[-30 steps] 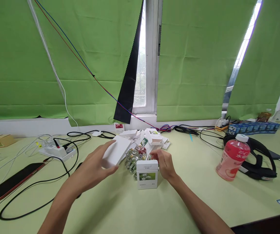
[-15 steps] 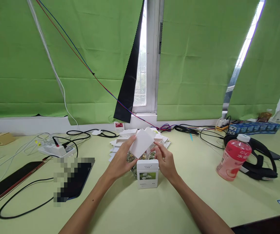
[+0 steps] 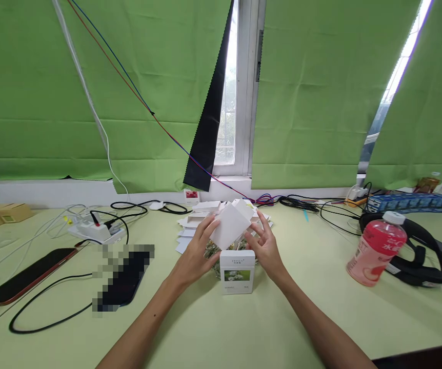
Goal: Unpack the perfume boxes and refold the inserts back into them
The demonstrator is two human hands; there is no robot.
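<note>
A plain white small carton (image 3: 230, 226) is held up tilted between my hands, one corner pointing upward. My left hand (image 3: 194, 255) grips its left side, fingers along the upper edge and thumb below. At its right corner, my right hand (image 3: 266, 251) has its thumb and fingers against the side. Just in front, a white box with a flower picture (image 3: 237, 272) stands upright on the table. Behind the held carton lies a pile of white cartons (image 3: 201, 207). A shiny, clear-wrapped mass (image 3: 212, 251) is partly hidden behind the upright box; I cannot make out its kind.
On the left are a phone with a red edge (image 3: 28, 277), a dark, partly pixelated device (image 3: 126, 279) and a power strip (image 3: 94, 230) with cables. A pink drink bottle (image 3: 377, 249) and black headset (image 3: 417, 266) stand right. Blue boxes (image 3: 409, 202) line the back.
My right hand's fingers have opened out and lifted beside the carton's right corner. My left hand keeps its hold. The whole view has shifted slightly, with things appearing further right.
</note>
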